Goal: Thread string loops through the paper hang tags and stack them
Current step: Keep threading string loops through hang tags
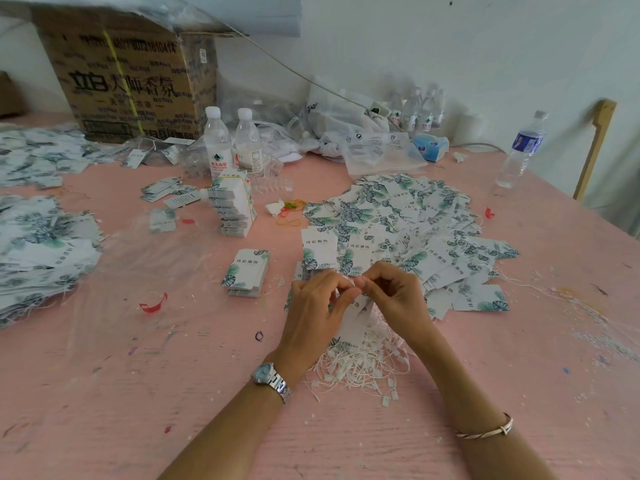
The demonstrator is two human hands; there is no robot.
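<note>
Both forearms reach in from six o'clock, with a silver watch [272, 378] on the left wrist and a thin bracelet [485, 430] on the right. A white pile of string loops [363, 370] lies between the wrists. Above it the left hand [317, 306] and right hand [398, 294] meet fingertip to fingertip. Their fingers are curled, and each pinches the top edge of one hang tag [356, 315], which hangs between the palms. Whether a string is in the pinch cannot be told. At ten o'clock of the hands sits a short tag stack [247, 271], printed with leaves and Chinese characters ending 服饰. At one o'clock spreads a loose tag heap [415, 220]. Farther off, at eleven o'clock, a taller stack [233, 209] stands before water bottles [217, 140] labelled 农夫山泉.
</note>
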